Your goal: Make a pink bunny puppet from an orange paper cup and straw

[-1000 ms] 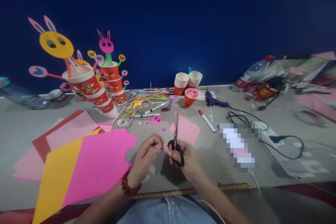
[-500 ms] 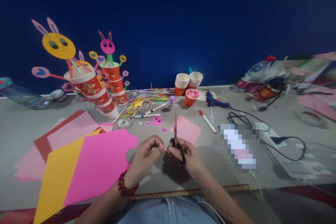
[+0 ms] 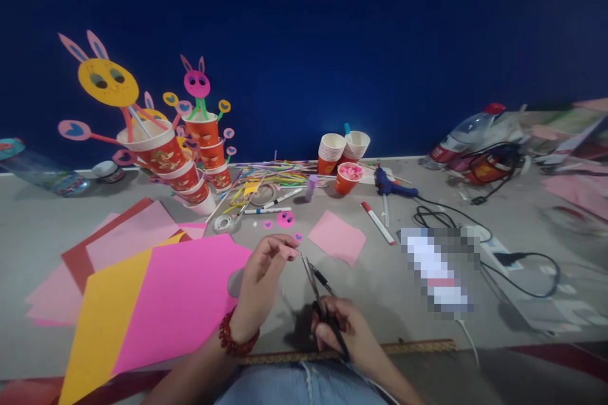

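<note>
Between the thumb and fingers of my left hand (image 3: 266,278) is a small piece of pink paper (image 3: 288,252). My right hand (image 3: 342,324) is closed round the black handles of a pair of scissors (image 3: 311,280), whose blades point up and left at the paper. Behind the blades a black pen (image 3: 322,279) lies on the table. Just beyond my hands are a pink paper face with eyes (image 3: 285,219) and small pink discs with blue hearts (image 3: 298,236). A light pink sheet (image 3: 338,237) lies farther right.
Coloured paper sheets (image 3: 180,304) spread on the left, below stacked cup figures (image 3: 164,155). Colourful sticks (image 3: 280,174), a cup of pink scraps (image 3: 349,177) and paper cups (image 3: 331,153) stand behind. On the right are a blue glue gun (image 3: 392,185), cables and a pixelated phone (image 3: 437,272).
My right hand has drawn back toward me, and the scissors have tilted from upright to up-left. My left hand has turned and risen slightly, still pinching the pink paper.
</note>
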The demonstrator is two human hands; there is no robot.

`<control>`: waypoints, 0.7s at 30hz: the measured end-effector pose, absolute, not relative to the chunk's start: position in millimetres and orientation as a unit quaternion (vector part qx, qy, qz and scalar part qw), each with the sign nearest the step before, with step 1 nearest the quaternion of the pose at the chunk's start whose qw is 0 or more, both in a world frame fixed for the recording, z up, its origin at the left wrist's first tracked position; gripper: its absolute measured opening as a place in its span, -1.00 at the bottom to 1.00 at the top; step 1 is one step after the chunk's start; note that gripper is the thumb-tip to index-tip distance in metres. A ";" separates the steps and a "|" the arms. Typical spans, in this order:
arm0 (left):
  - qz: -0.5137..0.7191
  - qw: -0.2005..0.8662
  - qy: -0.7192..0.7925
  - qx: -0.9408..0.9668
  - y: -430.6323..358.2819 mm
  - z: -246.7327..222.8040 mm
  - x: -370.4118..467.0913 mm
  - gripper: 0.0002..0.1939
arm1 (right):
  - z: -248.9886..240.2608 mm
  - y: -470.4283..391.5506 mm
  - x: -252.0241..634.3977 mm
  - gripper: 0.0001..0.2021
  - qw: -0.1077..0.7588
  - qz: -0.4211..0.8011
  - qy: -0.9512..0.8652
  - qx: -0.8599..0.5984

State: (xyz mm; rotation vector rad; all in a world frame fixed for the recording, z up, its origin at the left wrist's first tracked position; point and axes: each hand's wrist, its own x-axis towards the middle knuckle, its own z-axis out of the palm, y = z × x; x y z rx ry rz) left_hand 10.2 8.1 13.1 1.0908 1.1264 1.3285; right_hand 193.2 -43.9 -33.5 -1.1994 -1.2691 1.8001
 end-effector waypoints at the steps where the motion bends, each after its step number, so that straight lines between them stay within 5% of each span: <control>1: 0.556 0.519 0.468 0.451 7.8 12.8 11.5 -0.80 | -32.6 -42.7 192.0 -0.37 0.303 0.679 -0.491 -0.454; 21: 0.547 0.543 0.442 0.459 6.8 12.9 20.9 -0.86 | -22.8 -24.0 181.1 -0.37 0.321 0.687 -0.478 -0.442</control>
